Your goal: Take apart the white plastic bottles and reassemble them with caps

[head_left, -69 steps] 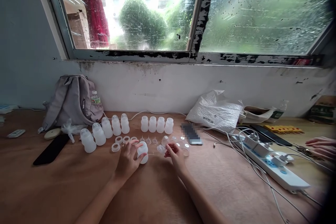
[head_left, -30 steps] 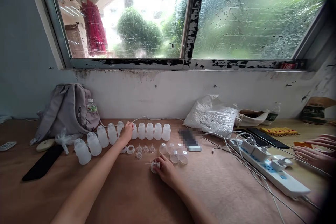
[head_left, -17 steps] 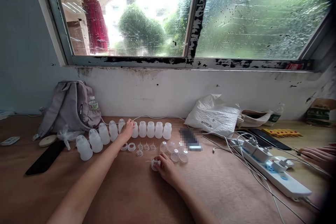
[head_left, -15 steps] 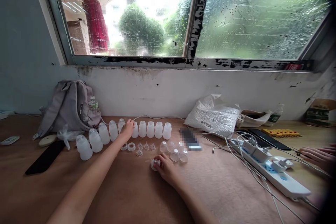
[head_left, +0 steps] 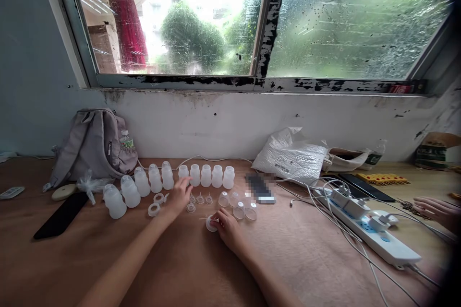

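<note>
Our left hand [head_left: 180, 194], loosely open, is beside the rings [head_left: 154, 214]; a low wrist could scatter them. Our right hand [head_left: 227, 229] pinches a clear part [head_left: 209, 225].

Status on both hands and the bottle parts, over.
Left hand open above the rings, empty as far as visible. Right hand on a small clear part. Bottles lined up behind.

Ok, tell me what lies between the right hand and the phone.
Clear domed caps, set on the tabletop, lie between the right hand and the phone, as the head view shows.
</note>
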Demonstrator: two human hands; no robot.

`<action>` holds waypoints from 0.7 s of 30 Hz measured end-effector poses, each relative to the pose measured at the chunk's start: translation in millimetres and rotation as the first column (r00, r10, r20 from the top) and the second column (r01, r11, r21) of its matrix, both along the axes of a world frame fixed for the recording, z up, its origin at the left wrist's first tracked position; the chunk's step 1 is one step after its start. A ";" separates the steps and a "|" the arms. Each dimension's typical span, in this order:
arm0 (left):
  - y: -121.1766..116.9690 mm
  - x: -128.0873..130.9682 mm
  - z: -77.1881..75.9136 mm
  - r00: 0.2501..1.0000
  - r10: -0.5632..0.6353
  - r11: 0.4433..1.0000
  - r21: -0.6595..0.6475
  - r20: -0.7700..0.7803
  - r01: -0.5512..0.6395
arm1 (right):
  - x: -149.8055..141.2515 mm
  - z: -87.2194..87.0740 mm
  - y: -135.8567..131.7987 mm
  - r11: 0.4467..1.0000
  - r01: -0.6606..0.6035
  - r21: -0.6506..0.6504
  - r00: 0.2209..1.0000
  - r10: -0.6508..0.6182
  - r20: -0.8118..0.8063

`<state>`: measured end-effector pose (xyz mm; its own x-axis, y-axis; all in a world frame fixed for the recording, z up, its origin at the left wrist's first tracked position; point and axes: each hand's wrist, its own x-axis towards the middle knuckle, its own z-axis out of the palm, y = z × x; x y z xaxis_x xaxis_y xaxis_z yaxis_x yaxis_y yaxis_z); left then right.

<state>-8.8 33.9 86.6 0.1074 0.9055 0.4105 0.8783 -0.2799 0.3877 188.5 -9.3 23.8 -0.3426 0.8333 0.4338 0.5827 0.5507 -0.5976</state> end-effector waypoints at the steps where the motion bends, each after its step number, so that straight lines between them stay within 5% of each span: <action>1: -14.4 5.7 -9.2 0.992 -0.108 0.994 0.034 0.062 0.106 | -0.9 0.1 -0.2 1.000 -0.001 0.009 1.000 0.002 -0.013; 4: -52.1 21.0 -39.6 0.929 -0.326 0.945 0.028 0.175 0.326 | -4.6 1.3 -2.1 0.999 -0.014 0.031 0.998 0.016 -0.057; 9: -71.1 30.3 -69.9 0.922 -0.285 0.952 -0.036 0.262 0.304 | -13.0 2.0 -8.5 0.999 -0.025 0.048 0.995 0.030 -0.090; 21: -72.3 21.2 -66.0 0.943 -0.204 0.975 -0.029 0.264 0.219 | -25.8 -9.1 -14.9 0.998 -0.017 0.068 0.985 0.029 -0.172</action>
<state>12.5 -38.4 20.6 0.1963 0.8961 0.3981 0.6693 -0.4192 0.6135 162.7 -24.3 14.8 -0.2766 0.7935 0.5421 0.4606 0.6046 -0.6499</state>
